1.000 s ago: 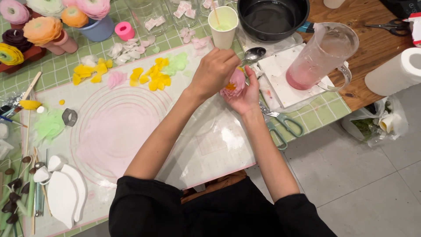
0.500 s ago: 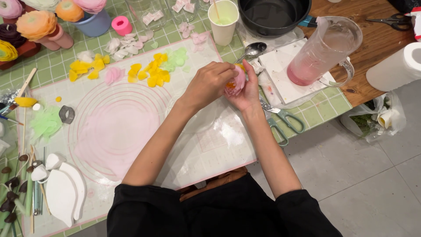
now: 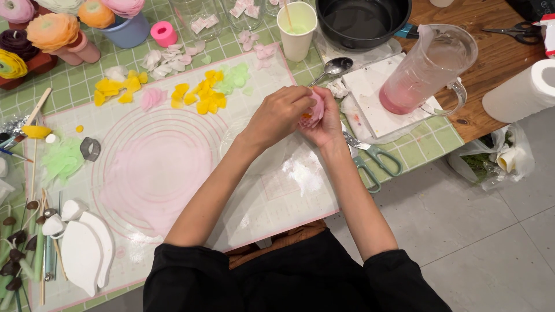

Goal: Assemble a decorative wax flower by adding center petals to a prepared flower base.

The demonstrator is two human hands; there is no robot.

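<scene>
Both hands meet over the right part of a translucent work mat (image 3: 173, 167) with pink printed circles. My right hand (image 3: 328, 122) cups a small pink flower (image 3: 315, 111) with an orange-yellow centre. The fingers of my left hand (image 3: 280, 112) pinch and press its petals from the left. Loose yellow petals (image 3: 199, 97), pale green petals (image 3: 234, 76) and pink petals (image 3: 151, 98) lie on the mat just beyond the hands.
Green-handled scissors (image 3: 376, 162) lie right of my hands. A clear jug with pink liquid (image 3: 425, 72), a spoon (image 3: 335, 66), a paper cup (image 3: 297, 23) and a black pot (image 3: 361, 20) stand beyond. Finished flowers (image 3: 55, 32) sit far left; white tools (image 3: 81, 242) near left.
Both hands with the flower have drifted slightly toward me and left in view. The fingers keep working around the pink petals.
</scene>
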